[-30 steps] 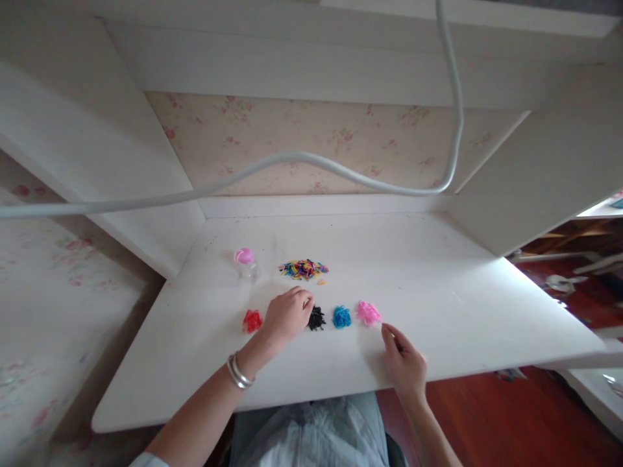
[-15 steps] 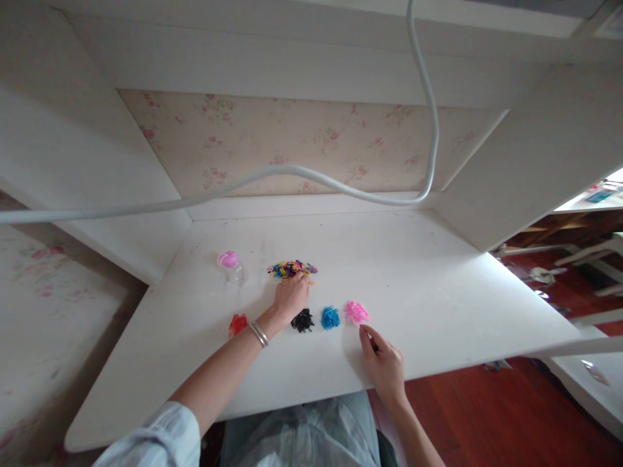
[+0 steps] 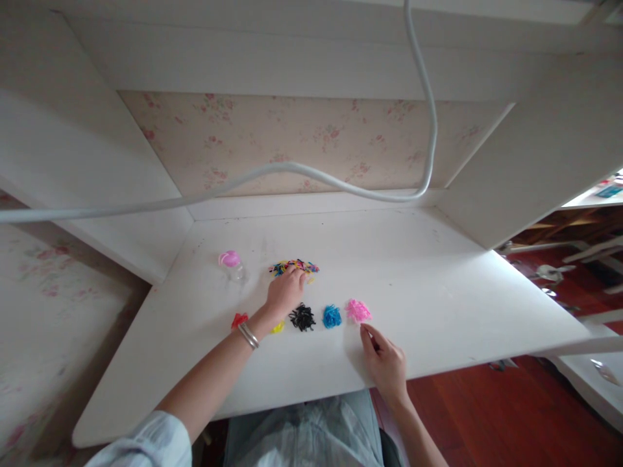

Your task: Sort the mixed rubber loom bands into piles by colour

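Note:
My left hand (image 3: 286,290) reaches over the near edge of a mixed heap of small coloured rubber bands (image 3: 294,266). Its fingers are bent together, and whatever is between the tips is hidden. My right hand (image 3: 382,353) rests just below a pink pile of bands (image 3: 359,311), thumb and forefinger pinched; I cannot make out anything in them. Between the hands lie a black pile (image 3: 302,317) and a blue pile (image 3: 331,316). A yellow pile (image 3: 278,327) and a red pile (image 3: 239,320) are partly covered by my left wrist and forearm.
A small clear container with a pink top (image 3: 230,259) stands at the left on the white desk (image 3: 428,292). A thick white cable (image 3: 292,167) hangs across in front of the view. White side panels (image 3: 535,149) flank the desk.
My left hand has shifted slightly to the left along the heap, uncovering more of the black and yellow piles. My right hand keeps its pinch beside the pink pile.

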{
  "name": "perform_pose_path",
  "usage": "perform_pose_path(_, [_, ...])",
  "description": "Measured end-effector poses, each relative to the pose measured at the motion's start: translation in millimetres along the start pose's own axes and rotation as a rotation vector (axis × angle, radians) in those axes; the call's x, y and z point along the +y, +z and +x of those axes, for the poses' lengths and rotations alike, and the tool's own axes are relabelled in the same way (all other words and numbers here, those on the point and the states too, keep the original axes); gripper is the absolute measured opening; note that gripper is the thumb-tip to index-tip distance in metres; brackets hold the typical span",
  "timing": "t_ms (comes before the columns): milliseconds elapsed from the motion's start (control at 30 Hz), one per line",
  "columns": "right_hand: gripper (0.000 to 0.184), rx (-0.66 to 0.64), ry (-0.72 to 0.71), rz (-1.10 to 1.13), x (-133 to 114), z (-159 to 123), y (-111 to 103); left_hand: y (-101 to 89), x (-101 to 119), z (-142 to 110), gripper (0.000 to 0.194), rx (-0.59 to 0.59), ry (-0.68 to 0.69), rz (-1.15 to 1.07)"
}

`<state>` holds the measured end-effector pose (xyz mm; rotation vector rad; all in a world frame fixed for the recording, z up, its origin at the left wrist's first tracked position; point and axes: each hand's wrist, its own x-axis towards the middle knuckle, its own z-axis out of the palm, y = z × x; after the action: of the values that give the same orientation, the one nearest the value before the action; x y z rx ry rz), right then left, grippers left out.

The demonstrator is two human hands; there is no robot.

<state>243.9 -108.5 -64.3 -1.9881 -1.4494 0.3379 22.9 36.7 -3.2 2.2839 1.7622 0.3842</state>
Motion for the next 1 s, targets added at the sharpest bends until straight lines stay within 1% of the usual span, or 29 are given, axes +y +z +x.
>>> perform_pose_path(100, [0.046,-0.007,-0.008,0.005,0.1,0.2,0.3,-7.9,-1.3,-3.4,0.035,0.002,0.025,-0.029])
perform_pose_path(200, [0.047,-0.009,-0.017,0.006,0.2,0.3,0.5,-15.8,4.5,-8.1,0.032,-0.021,0.088,-0.087])
perform_pose_path(300, [0.047,-0.004,-0.028,0.008,0.4,0.3,0.8,-17.9,22.2,-12.6,0.032,-0.079,0.204,-0.184])
perform_pose_path(400, [0.046,0.007,-0.028,0.01,0.7,0.1,1.3,-11.0,48.1,-13.7,0.035,-0.172,0.261,-0.191])
perform_pose_path(467, [0.047,0.017,-0.028,0.01,0.7,-0.1,1.8,-2.7,65.2,-10.9,0.034,-0.228,0.265,-0.168])
perform_pose_path(533, [0.048,0.025,-0.031,0.008,0.6,-0.2,2.0,6.1,79.8,-5.1,0.033,-0.259,0.26,-0.158])
perform_pose_path(700, [0.05,0.015,-0.043,-0.004,-0.4,0.0,1.1,21.9,102.5,13.1,0.032,-0.296,0.196,-0.13])
perform_pose_path(867, [0.047,0.007,-0.034,0.011,-1.6,0.0,0.4,28.6,110.4,20.4,0.029,-0.318,0.142,-0.092])
perform_pose_path(933, [0.046,0.008,-0.04,0.014,-1.7,-0.3,0.3,27.7,108.9,20.1,0.027,-0.312,0.131,-0.089])
perform_pose_path(1000, [0.047,0.012,-0.041,0.025,-1.6,-0.8,0.1,22.3,103.7,18.3,0.026,-0.291,0.129,-0.095])
